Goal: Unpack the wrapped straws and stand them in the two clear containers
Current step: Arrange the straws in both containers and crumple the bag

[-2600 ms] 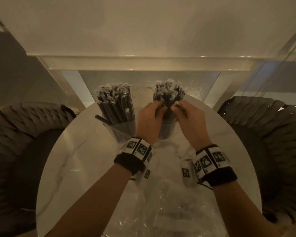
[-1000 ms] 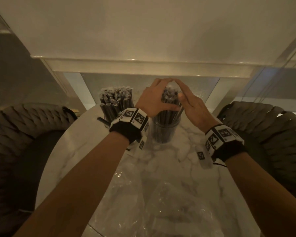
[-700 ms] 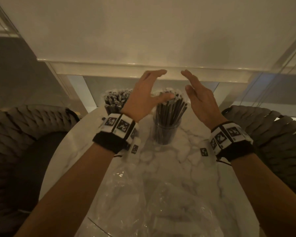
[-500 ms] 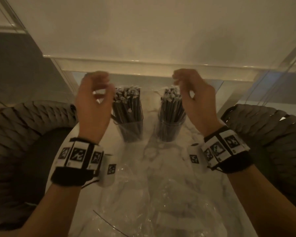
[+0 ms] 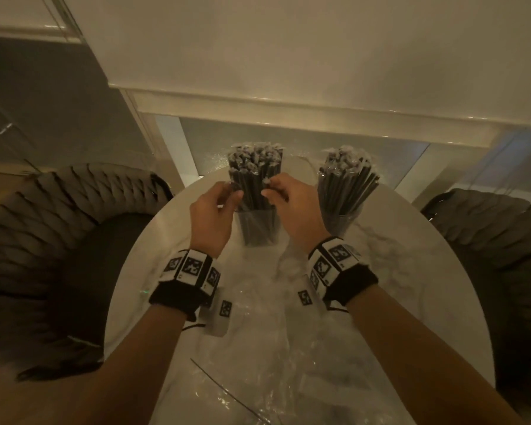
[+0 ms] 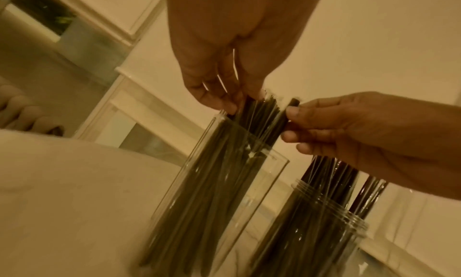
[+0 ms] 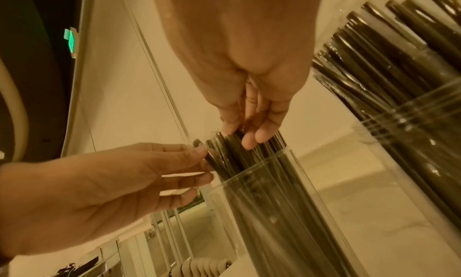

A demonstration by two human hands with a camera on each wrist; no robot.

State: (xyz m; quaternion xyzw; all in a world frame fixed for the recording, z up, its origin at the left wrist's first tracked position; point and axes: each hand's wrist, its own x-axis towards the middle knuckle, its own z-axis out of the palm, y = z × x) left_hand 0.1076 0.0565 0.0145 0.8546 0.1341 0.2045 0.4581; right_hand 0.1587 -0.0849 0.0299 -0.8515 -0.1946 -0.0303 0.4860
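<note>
Far edge of the desk (image 5: 411,271) is occupied by two straw-filled containers: a square one (image 5: 258,223) and a round jar (image 5: 339,220), separated by a narrow gap. The square one is flanked closely by both hands. Near edge is covered by crumpled clear wrap (image 5: 258,363). Bare marble is left at left and right edges.

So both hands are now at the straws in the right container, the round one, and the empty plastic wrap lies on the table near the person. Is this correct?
Not quite. The left hand and right hand are at the straws in the left container, the straight-walled one, as the head view shows. The round container stands untouched. The plastic wrap does lie near the person.
</note>
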